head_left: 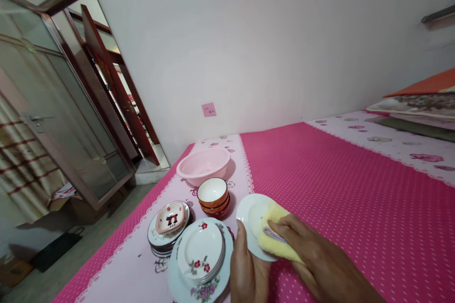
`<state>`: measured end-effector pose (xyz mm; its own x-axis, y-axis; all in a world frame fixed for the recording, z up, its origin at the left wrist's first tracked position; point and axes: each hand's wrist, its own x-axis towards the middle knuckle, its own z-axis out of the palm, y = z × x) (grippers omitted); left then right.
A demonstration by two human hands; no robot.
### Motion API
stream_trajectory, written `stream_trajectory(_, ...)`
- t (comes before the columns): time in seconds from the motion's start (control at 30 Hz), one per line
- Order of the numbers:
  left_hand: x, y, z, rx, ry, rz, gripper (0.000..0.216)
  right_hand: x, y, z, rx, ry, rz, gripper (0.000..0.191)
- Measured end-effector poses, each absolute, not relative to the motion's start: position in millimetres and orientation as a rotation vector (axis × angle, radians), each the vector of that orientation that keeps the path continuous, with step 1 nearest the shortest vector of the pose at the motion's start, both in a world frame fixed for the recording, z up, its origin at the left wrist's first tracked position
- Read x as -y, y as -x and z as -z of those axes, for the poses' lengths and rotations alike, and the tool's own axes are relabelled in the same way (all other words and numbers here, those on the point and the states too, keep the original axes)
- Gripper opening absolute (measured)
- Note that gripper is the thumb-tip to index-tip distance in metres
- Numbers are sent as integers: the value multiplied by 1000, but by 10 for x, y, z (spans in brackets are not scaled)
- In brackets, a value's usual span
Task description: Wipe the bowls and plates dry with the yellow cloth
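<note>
My left hand (pixel 249 270) grips a small white plate (pixel 247 208) by its near left edge, thumb on the rim. Pressed onto the plate's face is a folded yellow cloth (pixel 275 246) with a purple trim, held in my right hand (pixel 313 255). Part of the plate is hidden under the cloth. Just left of my left hand lies a stack of white plates with red flowers (pixel 199 251), resting on a larger flowered plate (pixel 174 274). Beyond them stand several stacked brown bowls with white insides (pixel 213 191).
A square pink dish with a cartoon figure (pixel 170 218) sits on another plate stack (pixel 152 236). Farther back is a pink basin (pixel 202 170). Everything rests on a pink dotted bedspread (pixel 337 189). Folded bedding (pixel 426 104) lies at the right; a glass door (pixel 71 90) stands at the left.
</note>
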<state>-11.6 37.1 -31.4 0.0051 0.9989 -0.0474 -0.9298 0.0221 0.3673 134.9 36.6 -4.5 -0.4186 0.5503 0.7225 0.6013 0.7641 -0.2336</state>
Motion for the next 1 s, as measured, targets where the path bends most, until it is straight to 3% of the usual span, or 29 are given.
stream_trajectory(0.1, -390, 86, 400, -294, -312, -1497, 46, -332, -1324, -37, 2133, 833, -15, 48)
stream_trajectory(0.27, -370, 20, 489, -268, -495, -1468, 29, -390, -1254, 4, 2015, 868, 53, 50)
stream_trajectory(0.47, -298, -34, 469, -338, -557, -1427, 39, -506, -1468, 86, 1840, 1083, 165, 43)
stream_trajectory(0.7, -342, 43, 416, -226, -358, -1499, 41, -524, -1611, 110, 1926, 1242, -84, 39)
stream_trajectory(1.0, -349, 129, 270, -228, -246, -1604, 54, -342, -1529, -15, 2154, 1052, -191, 44)
